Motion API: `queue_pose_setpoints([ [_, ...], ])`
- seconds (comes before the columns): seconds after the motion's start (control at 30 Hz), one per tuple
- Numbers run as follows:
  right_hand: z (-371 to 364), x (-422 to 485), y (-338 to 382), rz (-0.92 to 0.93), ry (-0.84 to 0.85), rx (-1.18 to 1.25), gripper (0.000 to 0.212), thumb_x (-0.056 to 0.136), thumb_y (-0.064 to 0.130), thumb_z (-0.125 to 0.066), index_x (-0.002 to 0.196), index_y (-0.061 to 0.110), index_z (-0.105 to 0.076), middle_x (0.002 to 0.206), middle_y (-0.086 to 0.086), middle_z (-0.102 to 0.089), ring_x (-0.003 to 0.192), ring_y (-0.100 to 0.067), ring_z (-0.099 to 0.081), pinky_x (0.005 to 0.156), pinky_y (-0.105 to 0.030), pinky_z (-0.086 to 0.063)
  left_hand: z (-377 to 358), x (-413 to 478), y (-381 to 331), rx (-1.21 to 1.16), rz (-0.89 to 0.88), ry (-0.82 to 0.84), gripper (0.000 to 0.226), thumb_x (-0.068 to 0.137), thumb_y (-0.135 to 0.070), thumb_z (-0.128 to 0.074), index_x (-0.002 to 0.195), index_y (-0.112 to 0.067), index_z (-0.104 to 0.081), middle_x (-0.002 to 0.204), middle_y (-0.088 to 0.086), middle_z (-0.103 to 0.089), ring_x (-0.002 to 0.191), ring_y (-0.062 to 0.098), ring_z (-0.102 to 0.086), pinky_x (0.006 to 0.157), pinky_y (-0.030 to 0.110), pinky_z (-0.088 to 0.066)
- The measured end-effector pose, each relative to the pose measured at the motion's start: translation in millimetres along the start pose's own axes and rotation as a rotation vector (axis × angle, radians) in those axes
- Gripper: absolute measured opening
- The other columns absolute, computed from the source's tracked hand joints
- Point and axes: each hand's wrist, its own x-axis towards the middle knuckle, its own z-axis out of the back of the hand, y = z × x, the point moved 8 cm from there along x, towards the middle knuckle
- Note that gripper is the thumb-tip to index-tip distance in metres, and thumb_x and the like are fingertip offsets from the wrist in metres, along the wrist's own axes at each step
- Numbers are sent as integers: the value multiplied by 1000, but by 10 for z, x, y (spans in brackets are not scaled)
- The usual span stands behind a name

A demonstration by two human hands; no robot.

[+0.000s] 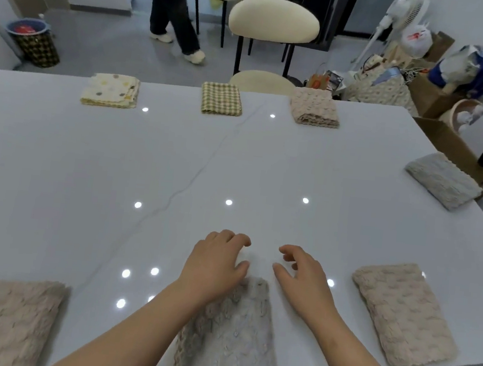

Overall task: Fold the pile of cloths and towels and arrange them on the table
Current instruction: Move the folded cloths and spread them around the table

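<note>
Left hand and right hand, fingers loosely curled and empty, hover by the grey towel.

Along the far edge of the table lie the left cloth, the middle cloth and, right of them, the far towel. The right-edge towel lies midway down the right side. Along the near edge lie the near-left towel, the near-middle towel and the near-right towel. A chair stands behind the far edge.

Seven folded cloths lie on one table, with two hands and perhaps two chairs.
</note>
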Motion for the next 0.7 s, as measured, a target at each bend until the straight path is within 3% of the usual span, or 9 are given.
queue_pose_setpoints([
  [0.33,329,457,-241,164,143,-41,32,91,26,-50,123,25,-52,114,11,-54,113,-10,-46,91,-20,-35,-325,316,-423,-34,145,-39,39,92,-31,-42,131,-27,-43,134,-8,-46,118,14,-43,97,25,-37],
  [0.7,1194,478,-879,269,89,-102,29,92,26,-48,121,26,-54,115,13,-56,115,-8,-41,95,-20,-29,-867,462,-1261,-188,256,-42,35,92,-32,-46,127,-30,-45,124,-8,-50,114,8,-47,91,21,-39],
])
